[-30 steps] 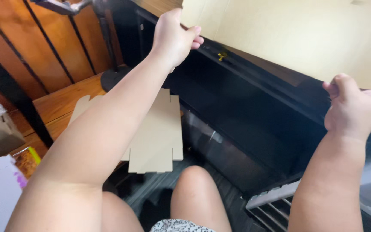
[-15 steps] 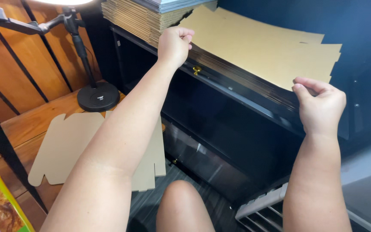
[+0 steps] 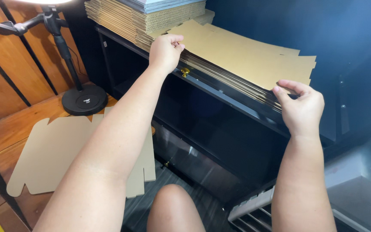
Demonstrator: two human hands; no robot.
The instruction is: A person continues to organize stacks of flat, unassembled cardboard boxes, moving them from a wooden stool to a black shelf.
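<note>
A stack of flat brown cardboard blanks [image 3: 245,60] lies on top of a black cabinet [image 3: 220,124]. My left hand [image 3: 165,52] pinches the near left edge of the top sheet. My right hand [image 3: 300,106] pinches the stack's near right corner, thumb on top. The top sheet rests almost flat on the pile. Another flat cardboard blank [image 3: 61,150] lies on the wooden floor at the lower left, partly hidden by my left forearm.
A taller pile of corrugated sheets [image 3: 147,17] stands behind, at the cabinet's left end. A black lamp stand with a round base [image 3: 84,99] sits on the wooden floor. My knee [image 3: 174,206] is at the bottom middle. A grey plastic crate [image 3: 357,189] sits at the lower right.
The cardboard sheet I held up in the air has come down onto the stack on the cabinet. Both hands lowered with it and still grip its edge.
</note>
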